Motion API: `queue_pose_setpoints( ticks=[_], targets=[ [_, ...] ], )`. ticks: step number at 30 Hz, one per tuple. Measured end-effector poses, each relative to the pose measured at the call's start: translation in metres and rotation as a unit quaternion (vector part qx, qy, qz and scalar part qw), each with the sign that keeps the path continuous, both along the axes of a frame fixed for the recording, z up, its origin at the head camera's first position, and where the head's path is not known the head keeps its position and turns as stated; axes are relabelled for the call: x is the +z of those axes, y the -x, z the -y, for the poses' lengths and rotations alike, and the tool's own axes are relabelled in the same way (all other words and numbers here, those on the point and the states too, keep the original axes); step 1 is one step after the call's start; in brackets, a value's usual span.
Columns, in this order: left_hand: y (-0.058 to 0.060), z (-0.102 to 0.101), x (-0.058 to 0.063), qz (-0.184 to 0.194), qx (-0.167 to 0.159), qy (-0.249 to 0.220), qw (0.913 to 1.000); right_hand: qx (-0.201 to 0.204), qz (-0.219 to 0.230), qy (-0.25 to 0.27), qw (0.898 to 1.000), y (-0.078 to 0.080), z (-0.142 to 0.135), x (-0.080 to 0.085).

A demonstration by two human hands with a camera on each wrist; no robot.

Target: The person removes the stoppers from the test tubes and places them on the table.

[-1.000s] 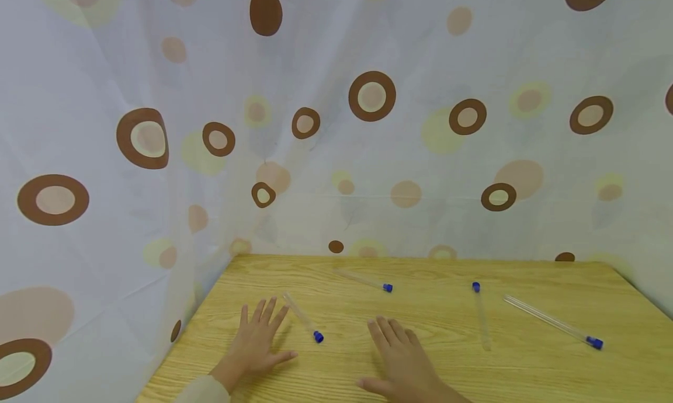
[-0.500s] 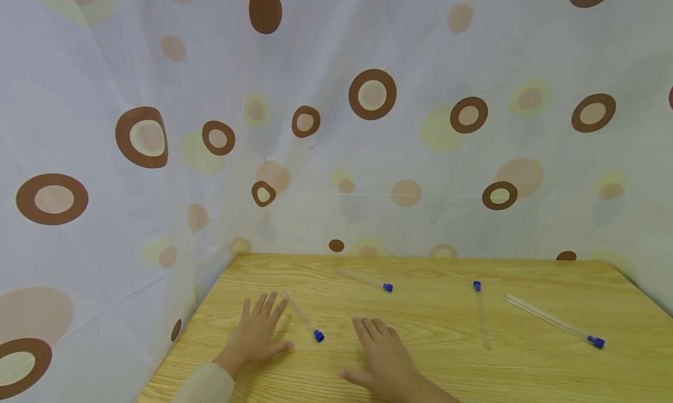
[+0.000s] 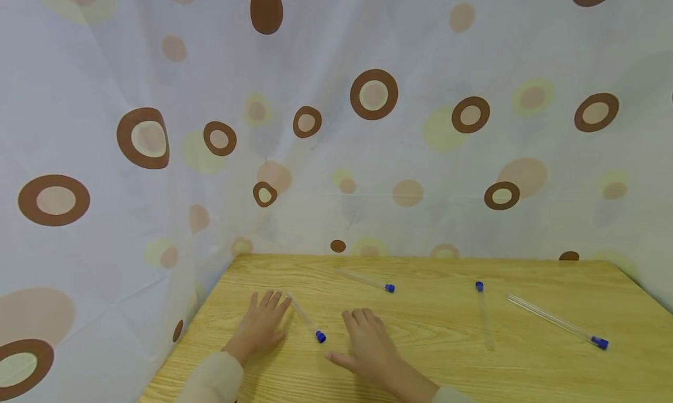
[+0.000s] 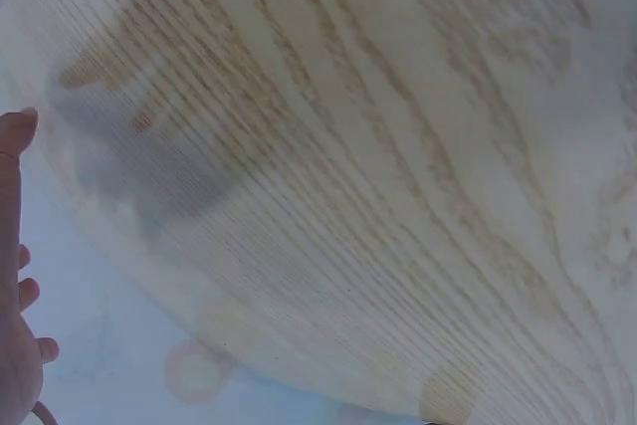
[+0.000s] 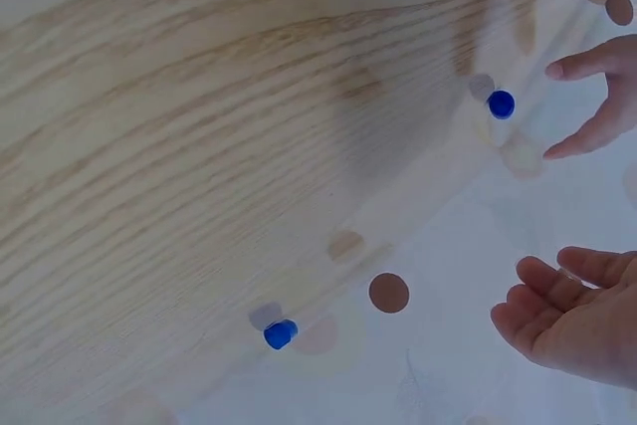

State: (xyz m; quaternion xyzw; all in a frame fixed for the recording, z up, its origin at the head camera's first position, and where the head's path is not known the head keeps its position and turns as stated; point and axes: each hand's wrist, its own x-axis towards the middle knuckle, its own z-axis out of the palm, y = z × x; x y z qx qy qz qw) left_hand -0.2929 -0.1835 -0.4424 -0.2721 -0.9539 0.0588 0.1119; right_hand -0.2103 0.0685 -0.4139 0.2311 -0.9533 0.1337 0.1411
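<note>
In the head view a clear tube (image 3: 302,312) with a blue cap (image 3: 321,336) lies slanted on the wooden table between the hands. My left hand (image 3: 261,322) is just left of this tube, fingers forward and relaxed, its index fingertip right at the tube's uncapped end. To the cap's right is my right hand (image 3: 370,343), palm down, with the thumb out toward the cap. Neither hand grips anything. Part of the left hand (image 4: 14,345) shows at the edge of the left wrist view. The right wrist view has the right hand (image 5: 582,335) with fingers slightly bent.
More blue-capped clear tubes lie around: one at the back middle (image 3: 363,278), one upright in view at right (image 3: 485,321), one slanted at far right (image 3: 549,318). A spotted curtain (image 3: 410,157) borders the wooden table (image 3: 420,304) at the back and sides.
My right hand has moved left, closer to the nearest tube's cap. My left hand has shifted slightly right, its thumb drawn in and its fingers less spread. The tubes stay put.
</note>
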Motion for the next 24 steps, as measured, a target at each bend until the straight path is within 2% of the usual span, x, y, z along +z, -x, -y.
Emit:
queue_pose_setpoints(
  ticks=[5,8,12,15,24],
  targets=[
    [0.004,-0.003,0.002,-0.041,-0.009,0.035,0.9985,-0.002,0.008,-0.005,1.0,0.004,0.01,-0.005],
    [0.007,-0.006,0.003,-0.056,-0.016,0.048,0.9971,-0.009,0.02,0.012,1.0,0.008,0.015,-0.007],
    [0.01,-0.008,0.005,-0.044,-0.009,0.046,0.9979,-0.016,0.033,0.018,0.999,0.012,0.022,-0.008],
    [0.011,-0.012,0.007,-0.039,-0.005,0.052,0.9979,-0.024,0.042,0.0,0.999,0.015,0.026,-0.006],
    [0.018,-0.02,0.002,-0.033,0.01,0.088,0.9955,-0.04,0.061,-0.009,0.997,0.024,0.035,-0.008]
  ],
)
